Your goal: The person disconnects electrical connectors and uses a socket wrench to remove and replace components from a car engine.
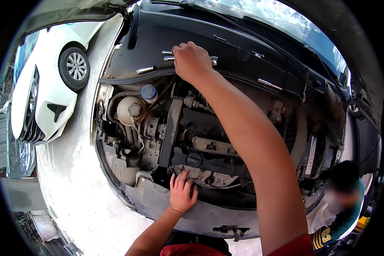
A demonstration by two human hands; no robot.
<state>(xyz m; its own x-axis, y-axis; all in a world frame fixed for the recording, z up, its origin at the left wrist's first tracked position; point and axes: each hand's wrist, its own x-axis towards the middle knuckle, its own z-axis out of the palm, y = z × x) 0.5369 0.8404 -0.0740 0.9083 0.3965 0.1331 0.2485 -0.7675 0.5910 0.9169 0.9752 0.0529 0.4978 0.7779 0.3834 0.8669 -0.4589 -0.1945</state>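
My right hand (193, 62) reaches across the engine to the black cowl panel (153, 36) below the windshield. Its fingers are curled down over several chrome socket tools, and what they grip is hidden under the hand. Metal ends (169, 58) stick out left of it, and a chrome socket end (213, 60) shows at its right. A separate chrome socket piece (145, 70) lies farther left. My left hand (183, 193) rests at the front of the engine, fingers spread on the metal heat shield (219, 179), holding nothing. The black oil filler cap (194, 159) is just beyond it.
A coolant tank (129, 112) and a blue-capped reservoir (149, 91) stand left of the engine. More chrome tools (269, 84) lie on the cowl at right. A person (341, 205) is close at the lower right. A white car (51, 85) stands at left.
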